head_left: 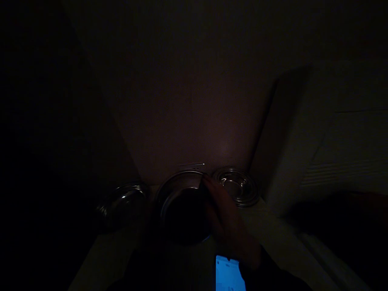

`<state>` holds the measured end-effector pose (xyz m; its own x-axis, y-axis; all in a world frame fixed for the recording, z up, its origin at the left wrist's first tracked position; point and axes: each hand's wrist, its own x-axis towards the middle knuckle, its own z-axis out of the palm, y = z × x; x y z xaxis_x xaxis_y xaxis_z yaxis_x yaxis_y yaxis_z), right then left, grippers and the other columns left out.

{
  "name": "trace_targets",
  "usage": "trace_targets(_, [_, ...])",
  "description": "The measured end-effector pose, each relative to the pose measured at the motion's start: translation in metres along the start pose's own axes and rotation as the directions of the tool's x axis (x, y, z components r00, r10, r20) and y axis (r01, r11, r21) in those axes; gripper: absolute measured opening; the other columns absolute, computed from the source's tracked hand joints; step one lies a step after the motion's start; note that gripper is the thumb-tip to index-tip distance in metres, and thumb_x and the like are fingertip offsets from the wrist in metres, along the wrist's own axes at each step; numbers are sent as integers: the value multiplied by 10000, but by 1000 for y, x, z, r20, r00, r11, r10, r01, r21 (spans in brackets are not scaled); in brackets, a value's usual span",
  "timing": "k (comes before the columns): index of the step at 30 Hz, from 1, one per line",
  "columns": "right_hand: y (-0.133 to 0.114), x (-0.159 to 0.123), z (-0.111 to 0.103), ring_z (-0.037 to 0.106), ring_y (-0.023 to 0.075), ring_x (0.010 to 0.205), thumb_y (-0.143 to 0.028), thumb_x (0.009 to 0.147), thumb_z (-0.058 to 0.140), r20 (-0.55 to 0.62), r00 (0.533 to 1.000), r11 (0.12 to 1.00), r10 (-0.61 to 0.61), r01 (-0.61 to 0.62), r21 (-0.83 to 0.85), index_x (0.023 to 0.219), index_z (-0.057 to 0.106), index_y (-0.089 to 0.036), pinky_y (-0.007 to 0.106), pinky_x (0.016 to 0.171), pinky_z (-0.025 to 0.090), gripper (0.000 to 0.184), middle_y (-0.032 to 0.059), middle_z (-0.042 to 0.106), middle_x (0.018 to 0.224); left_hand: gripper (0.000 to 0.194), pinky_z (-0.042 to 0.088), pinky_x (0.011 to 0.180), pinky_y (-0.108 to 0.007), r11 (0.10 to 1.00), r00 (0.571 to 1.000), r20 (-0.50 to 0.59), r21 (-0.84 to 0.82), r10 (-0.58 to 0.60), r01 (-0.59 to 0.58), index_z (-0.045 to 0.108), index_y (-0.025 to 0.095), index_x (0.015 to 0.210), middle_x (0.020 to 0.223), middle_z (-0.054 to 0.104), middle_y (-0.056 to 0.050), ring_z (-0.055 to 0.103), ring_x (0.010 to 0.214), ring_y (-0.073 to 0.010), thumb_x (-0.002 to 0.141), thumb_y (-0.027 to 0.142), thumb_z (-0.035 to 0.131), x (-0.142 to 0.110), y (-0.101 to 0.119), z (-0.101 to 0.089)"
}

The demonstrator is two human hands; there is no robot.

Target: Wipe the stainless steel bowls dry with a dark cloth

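The scene is very dark. My right hand (226, 216) reaches forward to the right rim of a round metal bowl (174, 192) in the middle, its fingertips at the rim; whether the fingers grip the rim is too dim to make out. My left hand is not in view. A phone (228, 275) with a lit blue screen shows at the bottom edge, just under my right wrist.
A second metal bowl or lid (123, 200) lies to the left of the middle bowl, and a shiny round metal dish (238, 186) to its right. All rest on a pale counter (273, 226) against a wall. A pale surface rises at the right.
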<state>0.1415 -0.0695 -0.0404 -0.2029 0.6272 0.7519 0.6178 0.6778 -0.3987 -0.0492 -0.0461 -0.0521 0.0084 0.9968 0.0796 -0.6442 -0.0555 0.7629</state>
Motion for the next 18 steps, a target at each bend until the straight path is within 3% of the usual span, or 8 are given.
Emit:
trace_targets(3, [0, -17, 7, 277, 222, 1403, -166, 926, 390, 51, 998, 999, 36, -38, 29, 1492, 188, -234, 458, 1112, 352, 604, 81, 296, 1531, 336, 513, 853, -418, 997, 999, -35, -78, 11, -13, 561, 183, 1185, 1216, 573, -91, 591, 1017, -208, 894, 349, 539, 1, -2, -9])
trace_targets(6, [-1, -41, 17, 189, 224, 1431, -175, 942, 359, 30, 990, 990, 138, -138, 20, 1510, 82, -252, 450, 1124, 331, 637, 44, 161, 1577, 340, 513, 852, -420, 990, 998, -54, -141, 12, -20, 561, 180, 1185, 1214, 574, -90, 591, 1018, -211, 892, 352, 541, 1, -5, -18])
trace_targets(8, [1, -45, 19, 194, 221, 1430, -181, 951, 339, 7, 985, 985, 174, -174, 18, 1510, 86, -255, 455, 1130, 319, 618, 37, 165, 1577, 332, 513, 854, -417, 985, 998, -56, -171, 0, -10, 565, 184, 1180, 1216, 574, -89, 590, 1017, -209, 895, 352, 536, 1, -8, -22])
trace_targets(10, [3, -34, 13, 239, 214, 1417, -185, 954, 335, 6, 987, 987, 163, -163, 11, 1503, 140, -244, 458, 1132, 313, 585, 53, 234, 1557, 325, 513, 855, -414, 981, 998, -54, -195, -16, 5, 567, 188, 1178, 1217, 574, -90, 590, 1017, -206, 896, 349, 534, 0, -12, -25])
trace_targets(12, [4, -14, 5, 304, 200, 1391, -193, 948, 359, 51, 996, 997, 75, -74, -21, 1479, 233, -218, 433, 1120, 341, 547, 77, 333, 1515, 324, 513, 853, -414, 977, 998, -50, -213, -32, 21, 568, 190, 1176, 1215, 575, -88, 589, 1019, -209, 895, 348, 538, -1, -14, -26])
trace_targets(14, [-1, 7, -2, 382, 202, 1347, -187, 936, 365, 137, 991, 998, 5, 5, -70, 1424, 353, -157, 423, 1098, 374, 489, 110, 435, 1450, 330, 514, 852, -417, 974, 998, -43, -224, -51, 41, 565, 187, 1180, 1214, 575, -89, 590, 1020, -211, 893, 348, 541, -2, -17, -27])
trace_targets(18, [-24, 35, -5, 507, 249, 1233, -200, 889, 430, 345, 934, 978, -87, 147, -151, 1292, 526, -88, 433, 1039, 435, 429, 129, 561, 1333, 341, 514, 852, -421, 969, 995, -23, -229, -95, 88, 558, 180, 1189, 1215, 573, -93, 591, 1017, -209, 892, 347, 542, -4, -22, -27])
